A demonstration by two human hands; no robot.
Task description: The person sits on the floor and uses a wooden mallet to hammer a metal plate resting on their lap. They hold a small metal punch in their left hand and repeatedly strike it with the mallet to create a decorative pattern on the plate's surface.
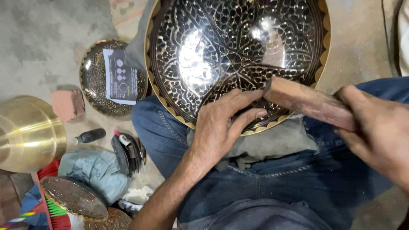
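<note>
Engraved round tray, large, black and glossy with silvery leaf and petal cutwork, brass scalloped rim, propped on the lap over a grey cloth and blue jeans. Left hand pressed on the tray's lower edge, fingers curled together against the metal, grip on nothing that shows. Right hand clamped around a rough reddish wooden block, its end touching the tray's surface. Smaller engraved dish on the concrete floor, paper sheet on top. Polished brass bowl far left.
</note>
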